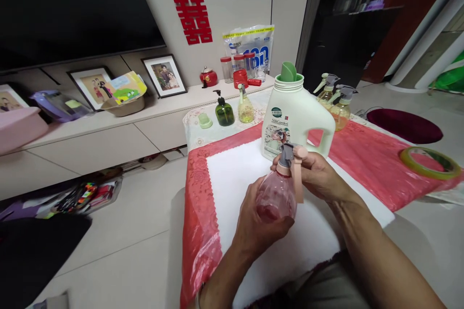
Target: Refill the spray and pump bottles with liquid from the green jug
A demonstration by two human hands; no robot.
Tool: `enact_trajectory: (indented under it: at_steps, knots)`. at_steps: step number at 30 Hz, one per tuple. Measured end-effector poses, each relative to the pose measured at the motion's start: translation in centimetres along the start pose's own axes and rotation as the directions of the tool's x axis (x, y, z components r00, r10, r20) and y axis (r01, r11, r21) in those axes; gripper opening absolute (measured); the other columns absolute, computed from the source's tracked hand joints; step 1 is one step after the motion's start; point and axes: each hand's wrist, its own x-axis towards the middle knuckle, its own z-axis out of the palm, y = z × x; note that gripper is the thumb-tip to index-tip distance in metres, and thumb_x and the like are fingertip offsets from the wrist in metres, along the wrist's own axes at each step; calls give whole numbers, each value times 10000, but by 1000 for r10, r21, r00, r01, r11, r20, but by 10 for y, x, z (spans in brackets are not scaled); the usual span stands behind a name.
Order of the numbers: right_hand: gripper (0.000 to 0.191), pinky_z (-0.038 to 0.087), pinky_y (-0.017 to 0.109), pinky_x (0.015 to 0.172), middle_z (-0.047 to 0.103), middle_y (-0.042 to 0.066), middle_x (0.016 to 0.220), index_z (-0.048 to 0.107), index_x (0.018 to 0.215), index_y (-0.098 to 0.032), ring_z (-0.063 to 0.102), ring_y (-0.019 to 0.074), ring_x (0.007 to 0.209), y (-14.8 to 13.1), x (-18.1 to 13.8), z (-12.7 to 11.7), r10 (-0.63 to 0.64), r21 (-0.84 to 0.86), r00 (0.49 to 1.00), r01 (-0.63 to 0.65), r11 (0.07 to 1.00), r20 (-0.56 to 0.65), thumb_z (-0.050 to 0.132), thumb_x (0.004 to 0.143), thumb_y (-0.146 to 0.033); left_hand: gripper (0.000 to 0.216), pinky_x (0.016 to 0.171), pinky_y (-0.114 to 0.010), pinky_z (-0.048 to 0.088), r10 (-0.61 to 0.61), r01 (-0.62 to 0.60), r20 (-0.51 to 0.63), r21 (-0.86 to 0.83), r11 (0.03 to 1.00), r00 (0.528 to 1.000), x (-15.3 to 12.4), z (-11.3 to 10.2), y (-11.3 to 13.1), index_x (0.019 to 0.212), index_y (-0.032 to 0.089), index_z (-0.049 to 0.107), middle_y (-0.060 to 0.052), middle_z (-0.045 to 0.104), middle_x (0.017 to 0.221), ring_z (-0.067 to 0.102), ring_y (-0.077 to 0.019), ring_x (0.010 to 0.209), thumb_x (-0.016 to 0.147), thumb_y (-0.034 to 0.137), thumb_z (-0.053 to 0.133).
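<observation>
A small pink see-through spray bottle (276, 195) is held over the white mat (235, 183). My left hand (257, 224) wraps round the bottle's round body from below. My right hand (319, 174) grips its grey and pink trigger head (292, 161) at the top. Just behind stands a large white detergent jug (295, 116) with a green cap.
Two yellow trigger spray bottles (335, 101) stand behind the jug on the red cloth (366, 154). A dark green pump bottle (224, 111), a small yellow sprayer (245, 106) and a pale green lid (205, 120) sit at the far edge. A tape roll (429, 161) lies right.
</observation>
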Motion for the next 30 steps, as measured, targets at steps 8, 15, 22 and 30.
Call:
enact_trajectory:
  at_steps: [8,15,22,30]
  knots:
    - [466,553,246,800,642,80,987,617,1015,-131,628,170,949,5,2,14,13,40,991,-8,999,-131,832,724,-425,827,916,-481,560,81,-61,-176,114,992,981,0,4,-7,1304,246,548,-109,632,1193,636,-337,1097,534,183,844]
    - [576,555,350,953,639,140,1134,645,1146,-135,645,220,1068,-6,3,12,68,122,997,-66,990,-20,773,772,-555,743,881,-442,573,55,-56,-74,-8,998,996,0,2,-3,1299,250,568,-100,662,1201,662,-312,1066,603,188,821]
    - [472,569,301,894,649,93,1072,653,1032,-135,645,198,1008,8,2,17,38,96,986,-23,995,-161,853,716,-424,837,925,-466,551,79,-39,-216,185,982,973,0,8,-9,1303,233,527,-91,629,1161,633,-302,1060,522,176,822]
    - [586,545,340,970,612,129,1210,663,1189,-166,611,241,1135,0,1,15,35,149,997,-25,989,-64,792,766,-550,812,947,-442,552,-3,11,-78,112,994,997,-1,5,-1,1335,246,501,-87,638,1237,638,-294,1114,582,189,800]
